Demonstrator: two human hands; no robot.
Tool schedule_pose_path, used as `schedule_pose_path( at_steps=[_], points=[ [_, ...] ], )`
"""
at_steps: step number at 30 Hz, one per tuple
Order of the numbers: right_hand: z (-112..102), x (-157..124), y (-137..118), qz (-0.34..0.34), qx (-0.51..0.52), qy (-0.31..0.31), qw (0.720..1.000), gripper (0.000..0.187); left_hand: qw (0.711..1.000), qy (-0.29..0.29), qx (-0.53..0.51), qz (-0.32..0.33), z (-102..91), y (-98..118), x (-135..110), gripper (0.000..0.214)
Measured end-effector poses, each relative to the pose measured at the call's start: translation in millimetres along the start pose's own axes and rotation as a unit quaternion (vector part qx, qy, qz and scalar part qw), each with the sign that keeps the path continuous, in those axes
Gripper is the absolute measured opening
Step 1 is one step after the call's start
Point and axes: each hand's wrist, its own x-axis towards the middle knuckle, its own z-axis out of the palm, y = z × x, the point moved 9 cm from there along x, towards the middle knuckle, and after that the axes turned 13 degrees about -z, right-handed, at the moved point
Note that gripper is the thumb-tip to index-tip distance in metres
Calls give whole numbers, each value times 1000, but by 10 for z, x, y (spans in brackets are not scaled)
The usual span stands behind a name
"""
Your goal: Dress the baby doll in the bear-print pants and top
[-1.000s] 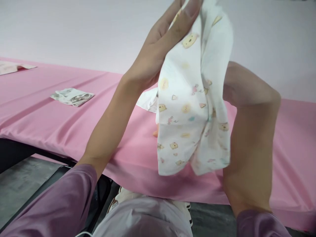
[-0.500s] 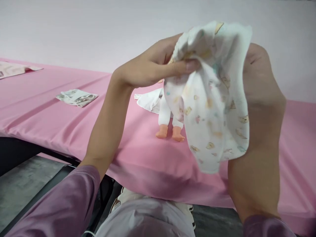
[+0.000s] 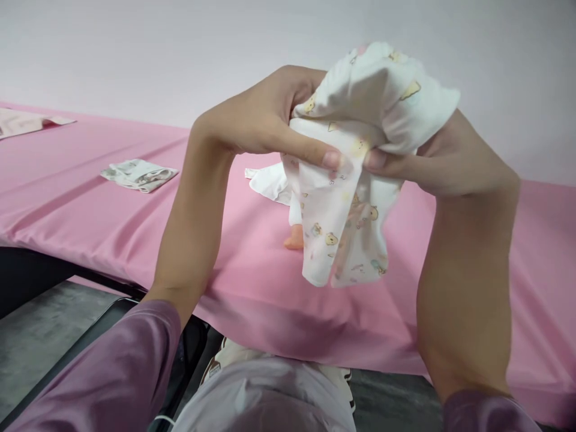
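Pink tablecloth lies below 2 hands gripping printed white garment.

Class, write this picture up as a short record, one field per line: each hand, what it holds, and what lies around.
Left hand: left hand, thumb on the front of the printed cloth
Right hand: right hand, thumb on the same cloth, opposite the other thumb
Grip: both closed on the cloth; most fingers hidden
Cloth: white with small printed figures, held above the table
Surface: pink cover
Behind cloth: doll foot and plain white cloth, partly hidden
Picture left: folded patterned cloth
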Motion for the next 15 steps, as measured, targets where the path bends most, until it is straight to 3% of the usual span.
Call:
schedule_pose_path(
  at_steps=[3,7,10,13,15],
  points=[
    [14,2,48,3,-23,-15,1000,28,1000,14,-2,4,-67,-2,-10,29],
    [199,-74,243,81,49,-122,988,38,995,63,42,65,-126,90,-5,22],
    [260,-134,343,133,99,-149,975,47,993,70,92,33,-61,77,40,32],
    [292,-163,373,140,88,-174,971,48,994,65,87,-8,-17,33,71,33],
    [245,-144,366,126,73,-152,978,48,996,56,61,-35,-23,-39,73,31]
  ],
)
